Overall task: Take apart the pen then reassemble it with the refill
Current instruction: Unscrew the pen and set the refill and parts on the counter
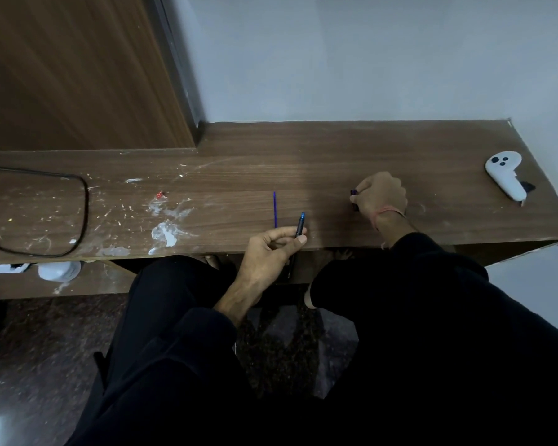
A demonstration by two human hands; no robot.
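Our left hand (268, 252) pinches the dark pen barrel (299, 226) at the near edge of the wooden desk (319, 162), blue tip pointing away. The blue refill (274, 209) lies loose just left of it. Farther right, our right hand (380, 196) closes on a small dark pen piece (354, 199).

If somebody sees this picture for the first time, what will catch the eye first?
Two bare hands over a wooden shelf: the left hand holds a dark pen barrel, the right hand grips a small dark part. A blue refill lies between them, and a white controller sits far right.
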